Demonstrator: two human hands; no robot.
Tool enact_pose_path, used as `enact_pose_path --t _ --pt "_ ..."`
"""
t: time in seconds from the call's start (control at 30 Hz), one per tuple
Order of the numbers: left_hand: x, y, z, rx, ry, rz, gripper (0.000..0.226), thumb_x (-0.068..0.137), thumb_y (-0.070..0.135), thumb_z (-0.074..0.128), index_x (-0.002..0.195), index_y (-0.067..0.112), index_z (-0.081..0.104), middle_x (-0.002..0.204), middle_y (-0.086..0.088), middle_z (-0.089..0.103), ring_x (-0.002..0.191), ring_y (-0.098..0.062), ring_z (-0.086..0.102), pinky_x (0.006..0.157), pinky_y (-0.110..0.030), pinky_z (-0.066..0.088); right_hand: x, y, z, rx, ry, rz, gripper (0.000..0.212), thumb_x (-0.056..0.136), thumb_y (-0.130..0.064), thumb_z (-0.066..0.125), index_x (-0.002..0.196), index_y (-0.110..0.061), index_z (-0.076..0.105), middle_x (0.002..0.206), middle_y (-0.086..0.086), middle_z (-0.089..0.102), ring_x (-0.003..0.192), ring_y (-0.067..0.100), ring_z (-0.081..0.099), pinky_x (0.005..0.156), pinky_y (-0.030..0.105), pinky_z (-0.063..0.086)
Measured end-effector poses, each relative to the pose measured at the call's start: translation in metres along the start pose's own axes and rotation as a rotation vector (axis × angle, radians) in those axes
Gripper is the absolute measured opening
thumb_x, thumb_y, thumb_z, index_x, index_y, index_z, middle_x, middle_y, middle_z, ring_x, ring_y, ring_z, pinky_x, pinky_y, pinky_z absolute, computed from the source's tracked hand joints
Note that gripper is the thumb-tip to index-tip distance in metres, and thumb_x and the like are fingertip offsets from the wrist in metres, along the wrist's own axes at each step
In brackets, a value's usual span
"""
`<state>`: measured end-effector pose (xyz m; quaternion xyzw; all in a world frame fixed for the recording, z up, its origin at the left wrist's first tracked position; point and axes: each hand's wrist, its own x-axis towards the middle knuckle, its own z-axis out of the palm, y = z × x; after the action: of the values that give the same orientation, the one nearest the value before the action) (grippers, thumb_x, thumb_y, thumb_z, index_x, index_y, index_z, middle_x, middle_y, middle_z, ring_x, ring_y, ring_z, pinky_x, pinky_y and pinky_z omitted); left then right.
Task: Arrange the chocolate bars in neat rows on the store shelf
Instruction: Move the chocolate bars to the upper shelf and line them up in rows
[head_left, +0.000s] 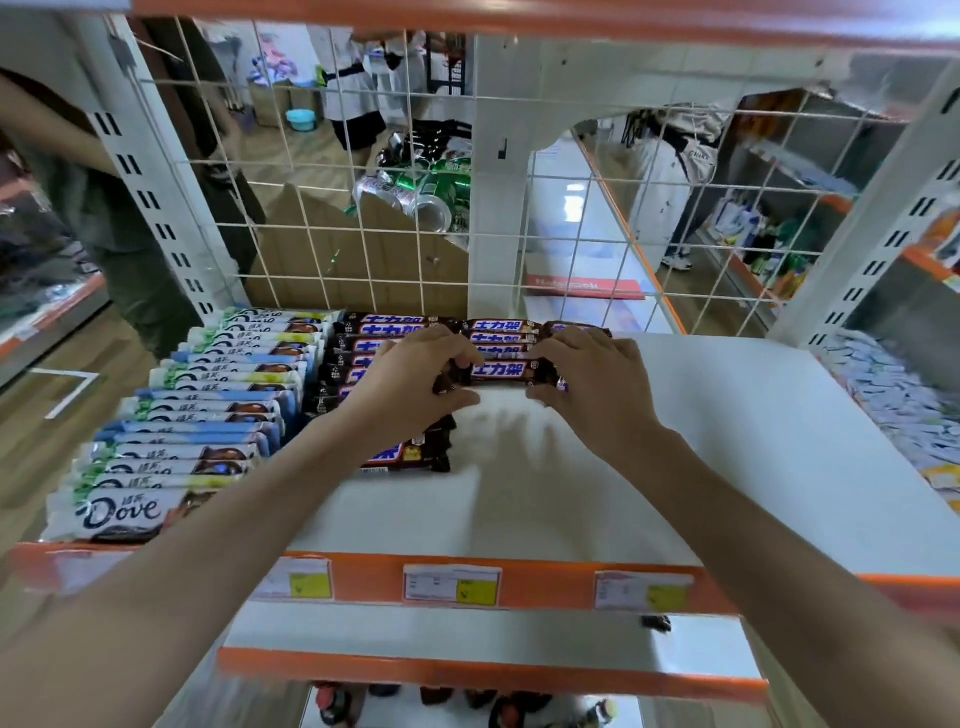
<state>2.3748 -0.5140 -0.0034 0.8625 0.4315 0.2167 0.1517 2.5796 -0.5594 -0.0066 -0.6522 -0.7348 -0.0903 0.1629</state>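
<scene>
On the white shelf (597, 499) a row of white-and-blue Dove bars (171, 447) fills the left side. Beside it runs a row of brown Snickers bars (358, 358), and a shorter second row (501, 332) lies at the back middle. My left hand (415, 379) and my right hand (587, 379) each pinch one end of a single Snickers bar (501, 371) at the front of that second row. Under my left forearm lies another Snickers bar (410, 454), partly hidden.
A white wire grid (571, 249) backs the shelf. An orange front lip with price tags (452, 584) runs along the near edge. The right half of the shelf is bare white. A lower shelf (467, 639) sits beneath. People stand beyond the grid.
</scene>
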Motion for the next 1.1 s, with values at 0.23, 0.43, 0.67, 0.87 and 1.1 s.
enact_pose_path --t 0.23,0.43,0.67,0.87,1.1 --pt "-0.025 0.031 0.010 -0.007 -0.002 0.059 0.032 0.079 0.030 0.071 0.109 0.026 0.060 0.098 0.014 0.050 0.089 -0.009 0.052 0.084 -0.037 0.048 -0.047 -0.002 -0.015 -0.041 0.066 0.035 0.033 0.080 -0.035 0.070 0.110 -0.023 0.064 0.110 -0.002 0.062 0.106 0.024 0.056 0.083 0.039 0.037" --pt "-0.057 0.057 0.012 -0.040 -0.008 0.108 0.031 0.080 0.025 0.070 0.109 0.027 0.060 0.096 0.014 0.049 0.087 -0.007 0.050 0.082 -0.031 0.046 -0.095 -0.009 -0.033 -0.049 0.046 0.076 0.033 0.087 -0.035 0.061 0.118 -0.025 0.061 0.117 -0.004 0.059 0.109 0.021 0.053 0.086 0.037 0.032" --pt "-0.102 0.082 0.005 -0.036 -0.012 0.101 0.029 0.082 0.026 0.067 0.110 0.025 0.061 0.101 0.007 0.056 0.087 -0.009 0.052 0.081 -0.031 0.047 -0.139 -0.029 -0.057 -0.042 0.035 0.091 0.032 0.087 -0.029 0.061 0.118 -0.023 0.061 0.117 -0.001 0.061 0.106 0.026 0.056 0.083 0.038 0.037" --pt "-0.145 0.099 0.011 -0.026 -0.002 0.123 0.028 0.082 0.024 0.066 0.109 0.021 0.061 0.101 0.000 0.060 0.090 -0.014 0.053 0.083 -0.040 0.047 -0.188 -0.049 -0.070 -0.015 0.083 0.088 0.030 0.083 -0.025 0.064 0.113 -0.023 0.064 0.109 -0.001 0.063 0.102 0.027 0.057 0.078 0.038 0.038" --pt "-0.189 0.116 0.040 -0.067 0.004 0.160 0.026 0.079 0.026 0.066 0.103 0.017 0.062 0.098 -0.001 0.061 0.090 -0.016 0.056 0.082 -0.041 0.048 -0.245 -0.063 -0.069 -0.017 0.093 0.067 0.028 0.080 -0.026 0.067 0.106 -0.018 0.065 0.104 0.001 0.063 0.098 0.029 0.057 0.073 0.038 0.036"
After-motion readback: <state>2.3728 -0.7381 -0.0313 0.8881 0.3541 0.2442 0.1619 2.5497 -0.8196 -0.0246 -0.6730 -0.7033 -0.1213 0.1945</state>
